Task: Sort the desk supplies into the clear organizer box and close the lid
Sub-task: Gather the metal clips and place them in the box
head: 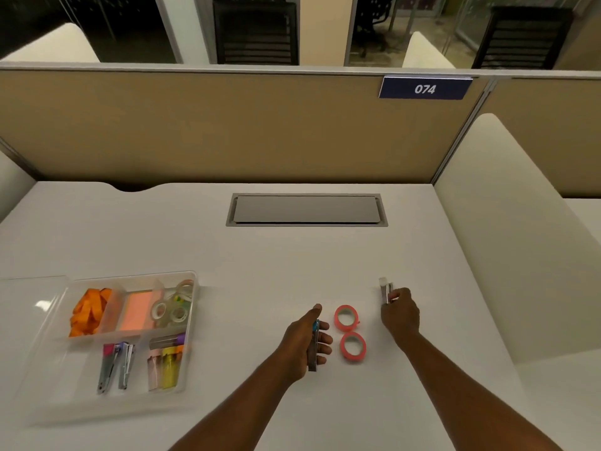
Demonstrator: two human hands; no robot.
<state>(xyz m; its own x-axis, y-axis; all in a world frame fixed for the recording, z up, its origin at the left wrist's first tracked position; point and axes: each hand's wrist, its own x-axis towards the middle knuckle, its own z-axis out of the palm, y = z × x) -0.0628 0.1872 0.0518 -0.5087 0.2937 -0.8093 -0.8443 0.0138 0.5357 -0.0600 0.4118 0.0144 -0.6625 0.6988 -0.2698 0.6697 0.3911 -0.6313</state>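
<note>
I observe a tan partition panel standing along the far edge of the white counter. A grey cable hatch is set flush into the counter at centre rear. A blue number plate marked 074 hangs on the panel at upper right.

The clear organizer box sits at the near left, uncovered, and its clear lid lies flat just beside its left wall. The rear compartments hold orange strips, a pink sticky-note pad and clear tape rolls. The front compartments hold two small staplers and some pink and yellow items that I cannot identify.

The left hand has its fingers curled around a blue-tipped metal stapler. The stapler's long axis runs near to far, with the blue end pointing away. The right hand pinches a white-tipped metal stapler, which points away and slightly left with the white end farthest. Both staplers are well apart from the box.

Between the hands, the far pink tape roll and the near pink tape roll lie flat on the counter, just beside each other. Nothing lies between them and the box.
</note>
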